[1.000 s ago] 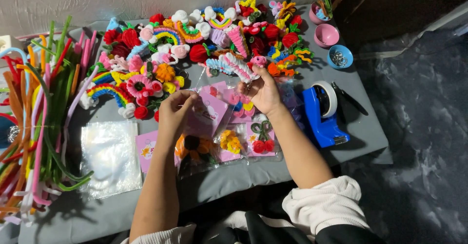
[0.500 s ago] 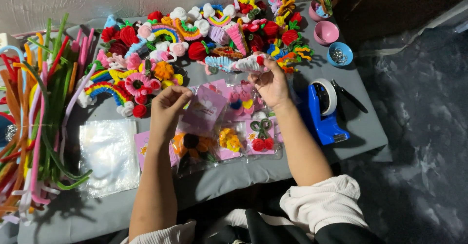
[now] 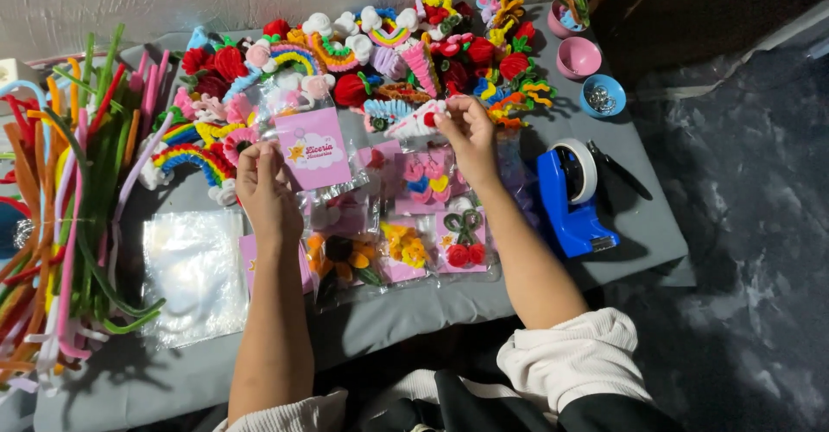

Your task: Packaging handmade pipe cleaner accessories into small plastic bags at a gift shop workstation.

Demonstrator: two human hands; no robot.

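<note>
My left hand [image 3: 263, 186] pinches the left edge of a clear packet [image 3: 313, 142] with a pink card inside, held just above the grey table [image 3: 406, 311]. My right hand [image 3: 468, 130] is further back and grips a white-and-pink pipe-cleaner piece [image 3: 416, 123] at the front of the pile of colourful pipe-cleaner ornaments [image 3: 380, 52]. Between and below my hands lie several filled packets [image 3: 406, 225] with small flowers, hearts and cherries on pink cards.
A stack of empty clear bags [image 3: 192, 270] lies left of my left arm. Long loose pipe cleaners [image 3: 65, 216] fill the left edge. A blue tape dispenser [image 3: 570, 194] stands on the right, with small pink [image 3: 579, 56] and blue [image 3: 602, 95] bowls behind it.
My left hand has lifted the clear packet with the pink card up and back. My right hand has reached toward the pile and taken hold of the white-and-pink piece.
</note>
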